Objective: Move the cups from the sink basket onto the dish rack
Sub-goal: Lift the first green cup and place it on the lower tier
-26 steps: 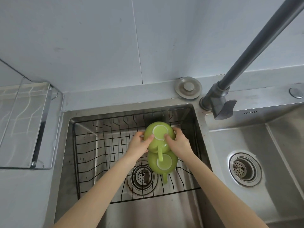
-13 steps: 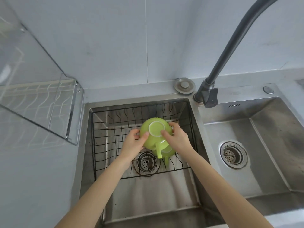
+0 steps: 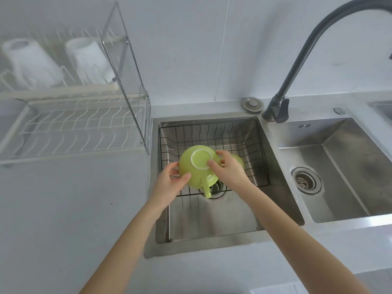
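Observation:
I hold a lime-green cup (image 3: 196,166) upside down, its white foot ring up and its handle pointing toward me. My left hand (image 3: 169,183) grips its left side and my right hand (image 3: 229,172) its right side. The cup hangs above the left part of the black wire sink basket (image 3: 233,134), near the sink's left rim. A second green cup (image 3: 239,161) sits in the basket, mostly hidden behind my right hand. The white wire dish rack (image 3: 74,126) stands on the counter to the left.
Two white cups (image 3: 29,62) (image 3: 91,60) sit upside down on the rack's upper tier, behind a clear side panel (image 3: 127,81). A dark curved faucet (image 3: 297,60) rises right of the basket. A second basin (image 3: 339,166) lies to the right.
The upper green cup has risen off the other one and shifted left toward the sink's edge, held by both hands. The view has pulled back, so the dish rack shows.

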{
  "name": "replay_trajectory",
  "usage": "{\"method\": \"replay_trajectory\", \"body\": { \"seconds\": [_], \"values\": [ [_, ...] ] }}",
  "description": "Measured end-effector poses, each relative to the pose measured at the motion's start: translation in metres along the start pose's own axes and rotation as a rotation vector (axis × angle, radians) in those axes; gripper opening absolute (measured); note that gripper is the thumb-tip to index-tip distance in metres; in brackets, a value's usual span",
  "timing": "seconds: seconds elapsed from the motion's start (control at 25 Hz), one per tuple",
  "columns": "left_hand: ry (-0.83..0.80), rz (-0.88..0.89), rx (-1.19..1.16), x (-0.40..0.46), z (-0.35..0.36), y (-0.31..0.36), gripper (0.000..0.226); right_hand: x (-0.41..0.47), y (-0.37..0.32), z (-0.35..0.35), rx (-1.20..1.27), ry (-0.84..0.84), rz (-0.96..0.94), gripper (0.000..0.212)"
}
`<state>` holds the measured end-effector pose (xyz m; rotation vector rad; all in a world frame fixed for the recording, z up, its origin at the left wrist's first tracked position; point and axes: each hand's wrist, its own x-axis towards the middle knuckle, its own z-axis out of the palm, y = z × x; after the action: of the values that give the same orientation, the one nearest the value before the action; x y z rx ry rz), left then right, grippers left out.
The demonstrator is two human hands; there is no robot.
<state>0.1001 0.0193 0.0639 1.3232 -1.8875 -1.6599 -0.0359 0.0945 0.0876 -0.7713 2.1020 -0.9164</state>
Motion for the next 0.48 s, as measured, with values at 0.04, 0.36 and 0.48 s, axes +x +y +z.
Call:
{"method": "replay_trajectory", "body": {
  "seconds": [0.04,0.36,0.48],
  "values": [
    [-0.002,-0.001,0.001,-0.001,-0.001,-0.003,0.05,-0.001,0.0,0.003,0.016,0.003,0.0,0.052],
    [0.05,0.027,0.109,-0.027,-0.076,-0.029,0.063,-0.03,-0.034,0.075,0.014,0.003,-0.029,0.052],
    [0.055,0.054,0.18,-0.033,-0.107,-0.04,0.07,-0.037,-0.053,0.102,0.016,0.006,-0.055,0.053]
  ]
}}
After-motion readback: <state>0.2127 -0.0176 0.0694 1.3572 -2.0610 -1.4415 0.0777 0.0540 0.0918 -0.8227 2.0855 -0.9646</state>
